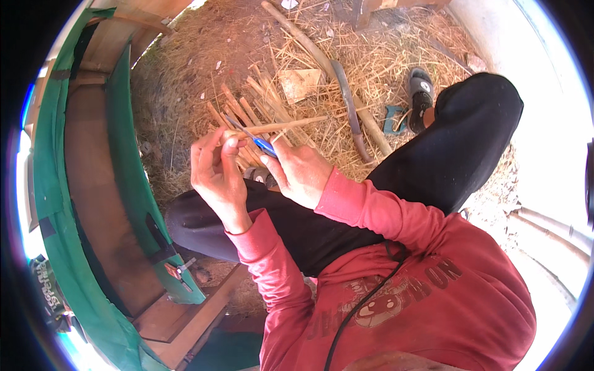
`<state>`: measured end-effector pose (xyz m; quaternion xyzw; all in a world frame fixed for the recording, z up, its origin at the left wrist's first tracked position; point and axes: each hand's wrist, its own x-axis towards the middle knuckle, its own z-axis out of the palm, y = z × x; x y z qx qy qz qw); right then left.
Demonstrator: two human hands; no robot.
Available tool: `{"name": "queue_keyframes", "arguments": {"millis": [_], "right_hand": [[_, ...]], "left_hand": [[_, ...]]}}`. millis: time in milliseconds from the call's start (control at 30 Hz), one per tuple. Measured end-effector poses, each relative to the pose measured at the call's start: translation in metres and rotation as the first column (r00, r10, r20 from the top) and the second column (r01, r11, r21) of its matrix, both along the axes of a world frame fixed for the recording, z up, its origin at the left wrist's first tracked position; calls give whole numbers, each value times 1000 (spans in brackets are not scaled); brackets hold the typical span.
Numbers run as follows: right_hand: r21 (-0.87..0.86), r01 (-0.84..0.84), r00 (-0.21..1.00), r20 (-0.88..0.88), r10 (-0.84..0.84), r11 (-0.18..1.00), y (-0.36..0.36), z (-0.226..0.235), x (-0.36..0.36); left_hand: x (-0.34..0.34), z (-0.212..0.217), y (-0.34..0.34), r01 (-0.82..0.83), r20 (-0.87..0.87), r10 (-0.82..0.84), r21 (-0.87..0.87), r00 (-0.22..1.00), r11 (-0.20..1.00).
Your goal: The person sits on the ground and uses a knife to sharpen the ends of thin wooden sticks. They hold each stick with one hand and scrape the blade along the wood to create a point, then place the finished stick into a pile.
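Observation:
Near the middle of the picture my left hand [216,176] pinches one end of a thin, pale wooden stick [288,125], which points off to the right. My right hand [301,173] is closed round the blue handle of a knife [265,146]. Its narrow blade lies across the stick close to my left fingertips and seems to touch it. Just beyond both hands, a bundle of split wooden sticks [250,111] lies on the straw-strewn ground, partly hidden by my hands.
A long wooden pole [303,40] and a dark curved strip [349,105] lie ahead. A teal object [394,120] rests beside my slippered foot [421,86]. On the left stands a wooden frame edged in green cloth [117,123]; a pale wall [507,43] rises at the right.

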<state>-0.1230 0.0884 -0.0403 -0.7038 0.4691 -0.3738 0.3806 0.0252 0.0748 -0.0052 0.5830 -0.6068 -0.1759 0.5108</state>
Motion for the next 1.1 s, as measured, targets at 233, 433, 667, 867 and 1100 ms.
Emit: {"name": "queue_keyframes", "arguments": {"millis": [233, 433, 667, 867, 1100], "right_hand": [[-29, 23, 996, -85, -25, 999, 10, -19, 4], [-70, 143, 976, -154, -152, 987, -1, -84, 8], [15, 105, 994, -17, -105, 994, 2, -66, -17], [9, 103, 993, -66, -102, 995, 17, -52, -5], [104, 94, 993, -83, -86, 990, 10, -55, -7]], "left_hand": [[-3, -7, 12, -24, 42, 24, -6, 999, 1000], [-4, -12, 16, -97, 77, 97, -11, 992, 995], [-18, -10, 21, -114, 152, 117, -32, 981, 993], [-17, -14, 21, -70, 155, 76, -44, 985, 997], [-14, -13, 19, -91, 151, 95, -29, 984, 995]]}}
